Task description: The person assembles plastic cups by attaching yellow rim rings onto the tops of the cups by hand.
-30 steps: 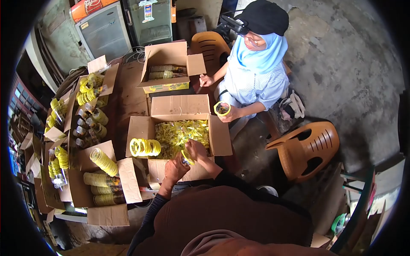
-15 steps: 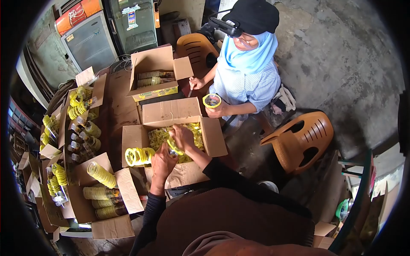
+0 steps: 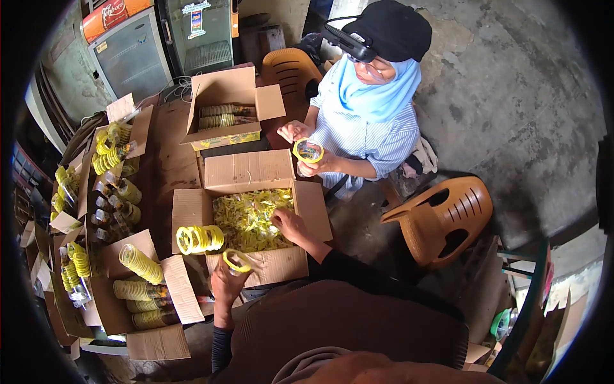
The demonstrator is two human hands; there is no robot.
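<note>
My left hand (image 3: pixel 226 285) grips a clear plastic cup (image 3: pixel 237 262) with a yellow rim, held with its mouth up at the near edge of an open cardboard box (image 3: pixel 249 168). Yellow plastic scraps (image 3: pixel 246 224) fill the bottom of that box. Over the scraps is my right hand (image 3: pixel 291 225), apart from the cup, its fingers curled together; whatever they hold is too small to make out. A row of yellow rings (image 3: pixel 199 239) lies over the box's left flap, close to my left hand.
Opposite, a person's hands hold another yellow-rimmed cup (image 3: pixel 308 151). Cartons of stacked cups (image 3: pixel 139 290) stand at left, and another carton (image 3: pixel 224 136) is behind. Bundled cups (image 3: pixel 118 198) lie on the brown table (image 3: pixel 167 160). An orange plastic chair (image 3: pixel 441 221) stands at right.
My right hand has left the cup and moved right over the scraps. My left hand has lowered slightly with the cup. The other person's free hand has come closer to their cup.
</note>
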